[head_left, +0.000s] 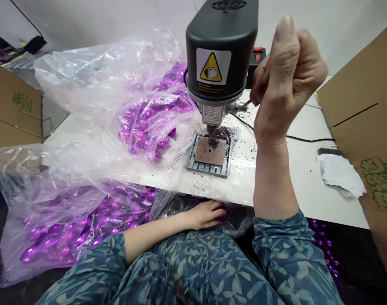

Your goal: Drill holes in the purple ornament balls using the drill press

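My right hand (285, 80) is raised in a fist beside a black bench drill head (221, 51) with a yellow warning label, and its fingers appear to close on a thin metal lever (244, 104). Under the drill's chuck, a tan square plate (210, 151) lies in a grey metal jig (208, 167), with black shavings on and around it. My left hand (206, 215) lies below the table's front edge, on clear plastic (69, 228) over shiny purple pieces. Its fingertips curl near one purple piece, and I cannot tell whether they grip it.
A second clear plastic bag (142, 127) of purple pieces sits on the white table (304, 169), left of the drill. Cardboard box flaps (365, 110) rise at both sides. A white cloth (339, 174), black cable (308, 139) and red-switched box (256, 63) are nearby.
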`<state>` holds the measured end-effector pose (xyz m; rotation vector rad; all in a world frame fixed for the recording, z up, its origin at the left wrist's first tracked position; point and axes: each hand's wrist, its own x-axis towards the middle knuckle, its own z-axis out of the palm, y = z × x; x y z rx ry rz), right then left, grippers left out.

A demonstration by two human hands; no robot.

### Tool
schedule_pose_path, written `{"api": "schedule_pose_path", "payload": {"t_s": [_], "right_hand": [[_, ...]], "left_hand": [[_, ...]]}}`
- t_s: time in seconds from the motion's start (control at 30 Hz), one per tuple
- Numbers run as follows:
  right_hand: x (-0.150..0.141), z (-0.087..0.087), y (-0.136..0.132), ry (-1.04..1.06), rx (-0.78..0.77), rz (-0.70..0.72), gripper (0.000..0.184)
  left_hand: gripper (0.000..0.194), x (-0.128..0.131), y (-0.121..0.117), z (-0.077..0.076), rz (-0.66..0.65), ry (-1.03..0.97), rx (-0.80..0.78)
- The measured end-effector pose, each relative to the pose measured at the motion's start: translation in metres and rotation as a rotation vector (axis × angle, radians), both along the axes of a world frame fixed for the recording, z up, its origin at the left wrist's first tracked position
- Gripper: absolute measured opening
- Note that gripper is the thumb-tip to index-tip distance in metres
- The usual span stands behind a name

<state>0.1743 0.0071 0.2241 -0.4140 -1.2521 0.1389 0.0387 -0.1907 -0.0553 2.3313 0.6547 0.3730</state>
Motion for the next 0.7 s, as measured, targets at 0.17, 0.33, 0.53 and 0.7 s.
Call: {"api": "schedule_pose_path", "payload": {"t_s": [0.17,0.33,0.53,0.7], "right_hand": [[0.005,0.0,0.001,-0.005,-0.017,0.004,0.061],[0.005,0.0,-0.001,0.029,0.0,0.032,0.063],[0.006,-0.002,0.002,0.055,0.04,0.046,0.063],[0.009,-0.005,0.001,0.021,0.003,0.012,0.061]], "left_hand": [[0.041,-0.004,0.007,-0.008,0.05,-0.005,0.063],[0.022,-0.029,0.05,0.027,0.155,-0.415,0.287],[0.023,-0.092,0.197,0.072,0.92,-0.286,0.251],[0.035,-0.127,0.255,0.079,1.074,-0.05,0.02]]}}
